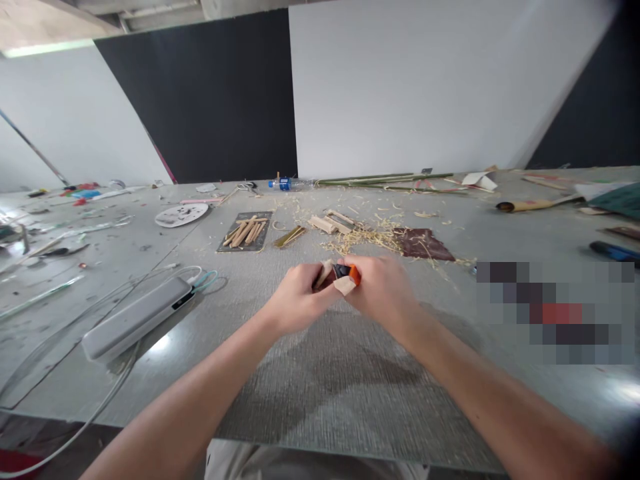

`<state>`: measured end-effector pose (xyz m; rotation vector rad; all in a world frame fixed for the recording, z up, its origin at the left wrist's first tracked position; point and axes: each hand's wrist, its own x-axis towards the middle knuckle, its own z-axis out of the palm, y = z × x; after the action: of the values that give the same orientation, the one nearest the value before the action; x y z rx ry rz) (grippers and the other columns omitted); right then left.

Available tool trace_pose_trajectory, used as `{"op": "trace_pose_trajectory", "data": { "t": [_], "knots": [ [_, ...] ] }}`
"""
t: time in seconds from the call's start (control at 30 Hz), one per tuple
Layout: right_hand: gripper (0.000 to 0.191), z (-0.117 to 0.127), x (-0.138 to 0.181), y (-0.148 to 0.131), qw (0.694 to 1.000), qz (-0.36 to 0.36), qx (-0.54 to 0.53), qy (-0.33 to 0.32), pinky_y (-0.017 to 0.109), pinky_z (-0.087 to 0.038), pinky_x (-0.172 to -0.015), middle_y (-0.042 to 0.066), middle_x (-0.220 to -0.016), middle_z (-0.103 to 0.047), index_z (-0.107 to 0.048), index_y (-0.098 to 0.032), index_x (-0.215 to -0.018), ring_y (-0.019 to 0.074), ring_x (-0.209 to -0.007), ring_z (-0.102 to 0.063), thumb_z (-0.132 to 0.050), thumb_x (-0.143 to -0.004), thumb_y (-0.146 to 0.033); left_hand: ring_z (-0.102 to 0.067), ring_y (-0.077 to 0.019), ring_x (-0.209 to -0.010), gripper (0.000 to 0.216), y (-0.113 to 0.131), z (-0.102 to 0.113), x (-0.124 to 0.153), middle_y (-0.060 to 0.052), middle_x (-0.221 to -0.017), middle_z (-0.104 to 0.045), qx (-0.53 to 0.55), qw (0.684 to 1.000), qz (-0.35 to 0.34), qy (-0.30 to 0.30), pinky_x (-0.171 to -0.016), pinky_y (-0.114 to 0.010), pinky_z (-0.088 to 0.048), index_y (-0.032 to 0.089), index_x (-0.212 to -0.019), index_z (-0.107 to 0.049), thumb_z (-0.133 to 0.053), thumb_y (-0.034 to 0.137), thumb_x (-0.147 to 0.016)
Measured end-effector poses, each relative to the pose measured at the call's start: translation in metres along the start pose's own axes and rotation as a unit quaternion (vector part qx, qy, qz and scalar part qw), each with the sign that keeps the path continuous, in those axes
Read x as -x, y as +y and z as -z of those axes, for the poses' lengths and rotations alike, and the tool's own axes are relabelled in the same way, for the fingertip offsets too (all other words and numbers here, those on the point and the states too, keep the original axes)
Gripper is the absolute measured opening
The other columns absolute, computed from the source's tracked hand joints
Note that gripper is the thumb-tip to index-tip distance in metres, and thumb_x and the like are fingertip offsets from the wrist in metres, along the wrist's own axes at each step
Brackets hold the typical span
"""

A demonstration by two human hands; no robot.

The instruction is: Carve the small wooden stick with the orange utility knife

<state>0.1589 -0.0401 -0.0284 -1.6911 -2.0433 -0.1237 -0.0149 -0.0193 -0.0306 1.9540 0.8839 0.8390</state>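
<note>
Left hand (pixel 297 303): curling tightly around a pale wooden piece (pixel 344 287), presumably for steadiness, on the near side of the shavings (pixel 373 239).
Right hand (pixel 380 285): meeting the left and clamping on an orange-and-black tool (pixel 355 275), also nearer than the shavings; fingers are hiding its far end, so I cannot tell where it is touching the wood.
Forearms: angling inward from 2 sides, likely bringing both grips together for control.
Wooden blocks (pixel 323 224): resting at the left edge of the shavings, apparently lying within easy reach.
Sticks (pixel 245 232): lying bunched on a dark mat (pixel 256 214), left of the shavings, seemingly being kept apart from the scraps.
Brown sheet (pixel 429 245): lying flat at the right end of the shavings.
Water bottle (pixel 285 184): lying sideways beyond the shavings, perhaps being kept out of the way.
Power bank (pixel 140 319): sitting far left of the shavings and nearer the person, probably sparing the arms its cables.
</note>
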Motion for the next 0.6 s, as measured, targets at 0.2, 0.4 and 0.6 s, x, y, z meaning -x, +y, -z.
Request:
{"op": "trace_pose_trajectory", "data": {
  "t": [0.2,0.4,0.6],
  "knots": [
    [0.014,-0.001,-0.002,-0.004,0.999,-0.027,0.017,-0.013,0.03,-0.02,-0.056,0.001,-0.061,-0.061,-0.058,-0.022,-0.067,0.0138,-0.055,-0.042,-0.055,-0.08,-0.027,-0.022,-0.0105,-0.061,0.051,-0.003,-0.002,0.0,0.007,-0.062,-0.027,-0.057,0.998,-0.016,0.025,-0.053,-0.027,-0.018,0.021,-0.065,-0.028,-0.061,0.05,-0.091],
    [0.014,-0.002,-0.011,0.008,0.989,-0.141,0.045,0.014,0.031,-0.022,-0.055,0.006,-0.065,-0.065,-0.064,-0.021,-0.072,0.0166,-0.056,-0.05,-0.056,-0.082,-0.025,-0.02,-0.0101,-0.058,0.048,0.003,-0.015,0.004,0.006,-0.061,-0.025,-0.014,1.0,0.023,-0.014,-0.052,-0.028,-0.015,0.021,-0.063,-0.029,-0.054,0.046,-0.095],
    [0.016,0.001,-0.016,0.03,0.976,-0.196,0.066,0.062,0.032,-0.026,-0.057,0.011,-0.073,-0.068,-0.065,-0.02,-0.074,0.0209,-0.064,-0.058,-0.056,-0.085,-0.028,-0.016,-0.0071,-0.044,0.043,0.015,-0.004,0.009,0.009,-0.052,-0.023,0.287,0.937,0.096,-0.176,-0.042,-0.025,-0.014,0.022,-0.065,-0.033,-0.057,0.041,-0.095]
  ]
}}
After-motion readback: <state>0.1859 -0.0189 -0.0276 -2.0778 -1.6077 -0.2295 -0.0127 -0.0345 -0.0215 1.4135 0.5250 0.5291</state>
